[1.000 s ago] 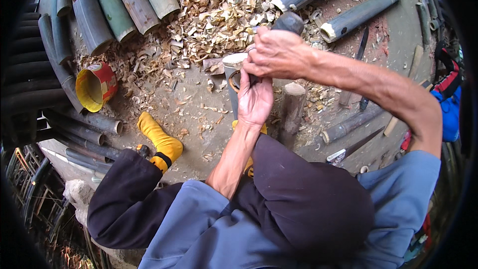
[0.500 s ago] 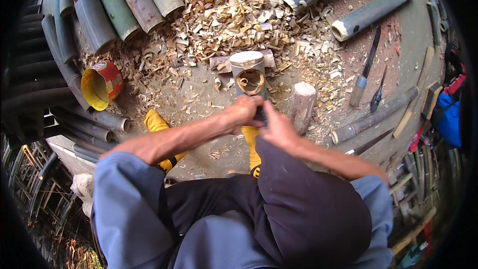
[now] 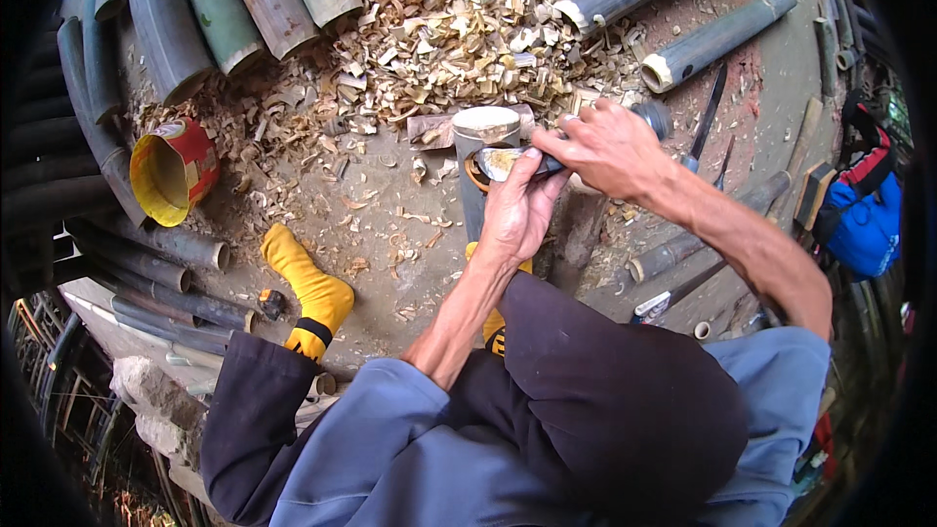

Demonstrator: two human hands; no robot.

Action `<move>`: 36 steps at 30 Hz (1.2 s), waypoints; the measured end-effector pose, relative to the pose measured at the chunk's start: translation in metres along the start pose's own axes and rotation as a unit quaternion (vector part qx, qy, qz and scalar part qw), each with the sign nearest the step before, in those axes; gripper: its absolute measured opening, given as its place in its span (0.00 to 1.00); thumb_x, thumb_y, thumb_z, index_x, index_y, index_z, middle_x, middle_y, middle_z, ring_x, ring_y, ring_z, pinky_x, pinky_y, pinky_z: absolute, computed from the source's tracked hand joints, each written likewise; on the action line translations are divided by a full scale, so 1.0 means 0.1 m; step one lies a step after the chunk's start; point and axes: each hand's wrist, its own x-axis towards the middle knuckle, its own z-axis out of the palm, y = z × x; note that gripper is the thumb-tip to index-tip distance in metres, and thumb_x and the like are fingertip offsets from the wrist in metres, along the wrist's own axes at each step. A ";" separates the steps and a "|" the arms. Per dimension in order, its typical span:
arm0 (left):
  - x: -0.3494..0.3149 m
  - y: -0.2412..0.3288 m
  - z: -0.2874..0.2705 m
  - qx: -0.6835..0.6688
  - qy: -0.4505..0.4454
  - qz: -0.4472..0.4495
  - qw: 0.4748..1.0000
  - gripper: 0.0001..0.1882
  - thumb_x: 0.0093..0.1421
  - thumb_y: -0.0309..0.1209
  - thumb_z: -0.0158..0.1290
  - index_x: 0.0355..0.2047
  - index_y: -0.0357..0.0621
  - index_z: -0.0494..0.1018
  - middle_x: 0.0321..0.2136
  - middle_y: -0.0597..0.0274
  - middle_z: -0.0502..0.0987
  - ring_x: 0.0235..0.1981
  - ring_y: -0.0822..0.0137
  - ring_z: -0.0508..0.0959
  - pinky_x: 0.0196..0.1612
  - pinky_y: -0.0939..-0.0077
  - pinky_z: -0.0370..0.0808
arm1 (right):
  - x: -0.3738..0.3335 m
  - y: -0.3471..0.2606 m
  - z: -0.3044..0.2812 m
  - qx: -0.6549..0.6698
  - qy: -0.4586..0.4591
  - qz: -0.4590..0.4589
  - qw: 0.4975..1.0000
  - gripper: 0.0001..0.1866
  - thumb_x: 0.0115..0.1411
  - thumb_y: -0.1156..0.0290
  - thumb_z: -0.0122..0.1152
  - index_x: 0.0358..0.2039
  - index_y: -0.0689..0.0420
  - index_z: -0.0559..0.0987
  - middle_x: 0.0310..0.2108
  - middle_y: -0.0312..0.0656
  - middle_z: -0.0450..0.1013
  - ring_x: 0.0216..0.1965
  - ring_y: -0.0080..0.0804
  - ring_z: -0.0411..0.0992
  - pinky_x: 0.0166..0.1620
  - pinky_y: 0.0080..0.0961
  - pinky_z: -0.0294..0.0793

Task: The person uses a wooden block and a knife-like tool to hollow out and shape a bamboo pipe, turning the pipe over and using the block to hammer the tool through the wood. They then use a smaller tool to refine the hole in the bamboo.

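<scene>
A grey bamboo section with a pale cut top and a round hole in its side stands before me. Across that hole lies the broad, bright blade of what looks like a gouge, pale bits on its face. My right hand is closed round the tool, and its dark round handle end pokes out past the knuckles. Thumb up, my left hand grips the tool near the blade from below. Both hands sit close together at the right of the hole, partly hiding it.
Shavings heap up beyond the bamboo. A short log stands to its right, and another log lies behind. Knives and bamboo lengths lie right. A red-yellow can and more bamboo are left; my yellow-covered foot rests near.
My hands have gone from below the hole up to its right side. The blade now shows across the hole, and my right hand has swung outward. The view has shifted slightly.
</scene>
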 end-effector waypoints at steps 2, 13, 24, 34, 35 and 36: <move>0.06 0.02 -0.11 -0.160 -0.088 0.025 0.983 0.15 0.64 0.29 0.44 0.49 0.35 0.66 0.49 0.55 0.71 0.51 0.65 0.70 0.60 0.69 0.65 | 0.33 -0.03 -0.25 -0.083 -0.061 -0.058 0.993 0.11 0.48 0.68 0.60 0.34 0.52 0.73 0.22 0.38 0.75 0.25 0.30 0.75 0.30 0.26 0.70; 0.10 0.29 -0.05 0.431 -0.009 -0.143 0.891 0.12 0.59 0.26 0.47 0.38 0.25 0.70 0.36 0.53 0.75 0.36 0.66 0.76 0.38 0.76 0.79 | -0.35 -0.56 0.28 0.341 -0.006 0.295 0.893 0.15 0.46 0.77 0.56 0.38 0.56 0.71 0.18 0.46 0.73 0.22 0.45 0.74 0.24 0.38 0.71; -0.35 -0.07 -0.15 0.091 -0.020 -0.175 0.980 0.27 0.56 0.45 0.55 0.51 0.48 0.62 0.54 0.59 0.64 0.55 0.62 0.64 0.53 0.46 0.62 | -0.12 -0.25 0.28 0.333 -0.119 0.133 0.926 0.09 0.46 0.75 0.55 0.31 0.59 0.75 0.22 0.42 0.75 0.23 0.30 0.73 0.26 0.31 0.69; -0.73 0.32 -0.31 0.762 0.049 0.133 0.632 0.22 0.39 0.32 0.58 0.36 0.37 0.70 0.23 0.52 0.76 0.24 0.64 0.77 0.29 0.71 0.74 | -0.38 -0.80 -0.56 0.091 0.175 0.051 0.979 0.20 0.49 0.68 0.56 0.42 0.65 0.70 0.36 0.48 0.71 0.39 0.40 0.70 0.43 0.36 0.69; -0.78 0.39 -0.39 0.757 0.036 0.126 0.640 0.22 0.39 0.32 0.58 0.36 0.37 0.70 0.23 0.52 0.76 0.24 0.64 0.77 0.29 0.71 0.74 | -0.30 -0.89 -0.36 0.068 0.118 -0.055 0.989 0.17 0.50 0.69 0.55 0.40 0.63 0.70 0.35 0.48 0.71 0.39 0.40 0.70 0.41 0.34 0.69; -0.86 0.46 -0.49 0.761 -0.013 0.126 0.636 0.21 0.39 0.33 0.58 0.35 0.37 0.70 0.23 0.49 0.76 0.24 0.61 0.78 0.30 0.69 0.74 | -0.19 -0.97 -0.19 0.051 0.064 -0.170 0.982 0.14 0.51 0.70 0.53 0.38 0.61 0.70 0.34 0.48 0.71 0.39 0.40 0.70 0.38 0.32 0.70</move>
